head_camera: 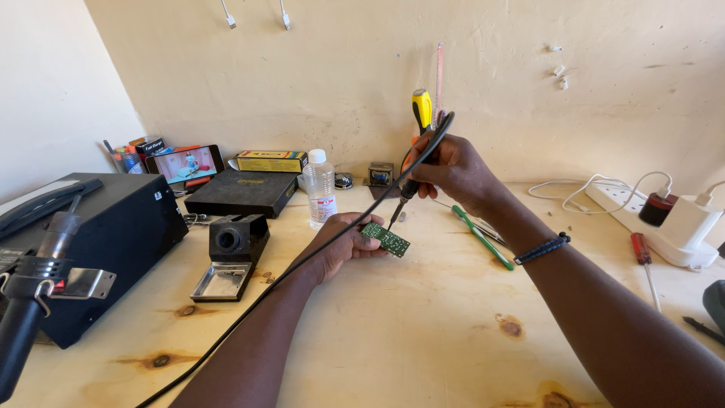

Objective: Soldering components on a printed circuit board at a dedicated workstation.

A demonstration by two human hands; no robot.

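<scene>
My left hand point(343, 242) holds a small green circuit board point(386, 239) by its near end, a little above the wooden table point(423, 332). My right hand point(451, 168) grips a soldering iron point(417, 147) with a yellow and black handle. The iron points down and left, and its tip touches the top of the board. The iron's black cord point(302, 261) loops over my right hand and runs down across my left forearm toward the table's front edge.
A black iron stand with a metal tray point(226, 257) sits left of my left hand. A black station box point(98, 242) and hot-air handle point(30, 302) fill the left. A clear bottle point(319, 189), black case point(242, 193), phone point(186, 164), screwdrivers point(482, 237) point(644, 261) and a power strip point(664, 227) lie around.
</scene>
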